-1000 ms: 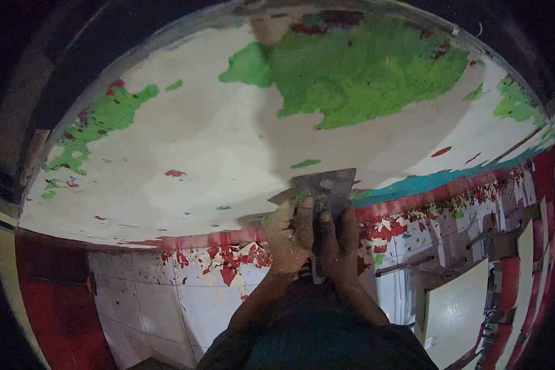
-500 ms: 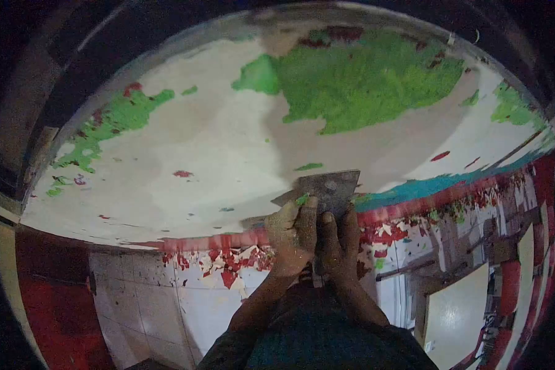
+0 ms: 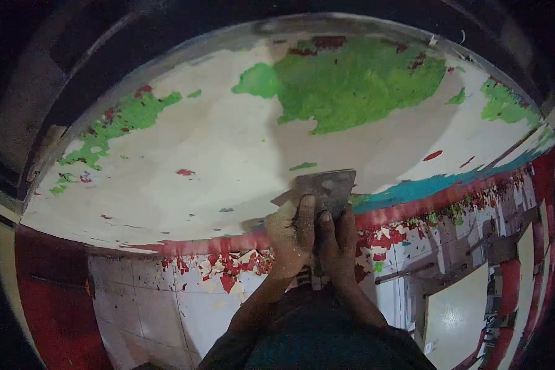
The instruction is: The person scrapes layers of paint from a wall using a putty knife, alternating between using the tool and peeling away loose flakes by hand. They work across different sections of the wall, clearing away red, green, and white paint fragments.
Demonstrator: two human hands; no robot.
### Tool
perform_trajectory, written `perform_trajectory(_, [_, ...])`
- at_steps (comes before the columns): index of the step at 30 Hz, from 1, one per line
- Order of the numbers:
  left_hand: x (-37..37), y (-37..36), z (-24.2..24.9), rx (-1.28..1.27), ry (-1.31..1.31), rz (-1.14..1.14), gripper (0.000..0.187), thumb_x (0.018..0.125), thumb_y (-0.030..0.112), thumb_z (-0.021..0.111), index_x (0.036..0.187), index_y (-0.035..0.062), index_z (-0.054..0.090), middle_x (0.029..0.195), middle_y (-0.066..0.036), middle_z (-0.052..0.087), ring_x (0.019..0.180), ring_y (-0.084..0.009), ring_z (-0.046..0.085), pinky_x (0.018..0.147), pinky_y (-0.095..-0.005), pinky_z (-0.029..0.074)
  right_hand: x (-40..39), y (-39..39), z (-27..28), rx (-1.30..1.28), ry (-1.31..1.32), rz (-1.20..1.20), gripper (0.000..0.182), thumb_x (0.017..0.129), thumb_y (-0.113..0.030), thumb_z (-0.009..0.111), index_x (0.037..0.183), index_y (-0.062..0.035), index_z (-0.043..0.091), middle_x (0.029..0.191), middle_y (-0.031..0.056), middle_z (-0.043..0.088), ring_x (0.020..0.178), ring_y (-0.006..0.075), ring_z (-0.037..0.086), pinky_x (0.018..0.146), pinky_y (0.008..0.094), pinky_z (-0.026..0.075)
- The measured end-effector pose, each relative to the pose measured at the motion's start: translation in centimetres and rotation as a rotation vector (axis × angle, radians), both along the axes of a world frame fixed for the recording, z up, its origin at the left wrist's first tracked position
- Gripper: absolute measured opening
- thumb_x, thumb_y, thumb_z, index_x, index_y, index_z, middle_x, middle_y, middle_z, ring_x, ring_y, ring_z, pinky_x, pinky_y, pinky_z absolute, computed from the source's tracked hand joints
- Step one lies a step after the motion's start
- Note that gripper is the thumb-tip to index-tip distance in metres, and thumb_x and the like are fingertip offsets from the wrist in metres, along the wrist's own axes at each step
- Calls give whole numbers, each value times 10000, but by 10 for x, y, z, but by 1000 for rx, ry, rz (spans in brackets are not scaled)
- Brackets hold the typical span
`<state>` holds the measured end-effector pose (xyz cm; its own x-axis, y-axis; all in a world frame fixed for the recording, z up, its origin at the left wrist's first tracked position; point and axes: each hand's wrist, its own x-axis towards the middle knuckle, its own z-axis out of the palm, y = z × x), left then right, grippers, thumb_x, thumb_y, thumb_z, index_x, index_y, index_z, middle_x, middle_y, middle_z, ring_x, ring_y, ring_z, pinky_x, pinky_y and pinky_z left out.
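Note:
A flat grey metal scraper (image 3: 337,182) lies with its wide blade against the wall (image 3: 216,160), just below a small green paint spot (image 3: 303,166). My left hand (image 3: 290,237) is closed on the scraper's left side, fingers bent and dusty. On the right, my right hand (image 3: 338,237) also grips it, thumb pressed on the lower part of the blade. The handle is mostly hidden between the hands. Bare whitish wall surrounds the tool, with a large green paint patch (image 3: 351,86) above it.
A teal strip (image 3: 413,188) and a red band (image 3: 401,213) run along the wall's bottom. Red, cream and green paint flakes (image 3: 228,271) litter the tiled floor (image 3: 142,308). At lower right stands a pale panel (image 3: 456,311); more green paint (image 3: 120,126) remains at left.
A green flake beside my left fingers is gone from there. The view has shifted slightly; both hands keep their grip, and the scraper sits nearly where it was.

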<state>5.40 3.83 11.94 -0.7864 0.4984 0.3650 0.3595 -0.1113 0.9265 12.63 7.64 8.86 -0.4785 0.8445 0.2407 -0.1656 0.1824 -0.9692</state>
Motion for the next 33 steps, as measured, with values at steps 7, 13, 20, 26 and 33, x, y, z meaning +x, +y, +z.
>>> perform_trajectory(7, [-3, 8, -29, 55, 137, -8, 239, 846, 199, 517, 875, -29, 583, 652, -85, 584, 533, -137, 503, 518, -274, 421, 3, -2, 11, -17, -55, -60, 285, 886, -210, 427, 1042, 29, 410, 867, 145, 491, 739, 187, 480, 651, 335, 413])
perform_trajectory(13, [2, 7, -12, 20, 79, 17, 235, 837, 199, 525, 823, -26, 590, 611, -117, 575, 532, -141, 508, 500, -298, 409, 7, 2, 23, -51, -95, -12, 312, 888, -219, 430, 1068, 34, 398, 907, 158, 498, 796, 178, 483, 676, 317, 411])
perform_trajectory(20, [2, 7, 25, 70, 70, -31, 257, 836, 218, 529, 901, -24, 588, 654, -106, 596, 557, -125, 517, 533, -281, 435, 6, 2, 22, 64, -30, -66, 314, 887, -208, 437, 1069, 45, 398, 898, 160, 512, 766, 191, 502, 666, 312, 424])
perform_trajectory(26, [7, 10, 12, 53, 122, -11, 209, 832, 171, 534, 854, -32, 578, 602, -111, 565, 516, -132, 495, 497, -287, 417, 9, 5, 27, -57, -4, -35, 279, 885, -206, 440, 1033, 29, 411, 865, 148, 526, 751, 201, 520, 651, 311, 430])
perform_trajectory(33, [4, 13, 16, 11, 186, 31, 272, 829, 230, 533, 819, -38, 577, 576, -115, 547, 513, -132, 494, 473, -303, 400, 10, 11, 30, 13, -52, -8, 258, 887, -198, 436, 1032, 14, 409, 835, 126, 526, 723, 184, 520, 633, 306, 432])
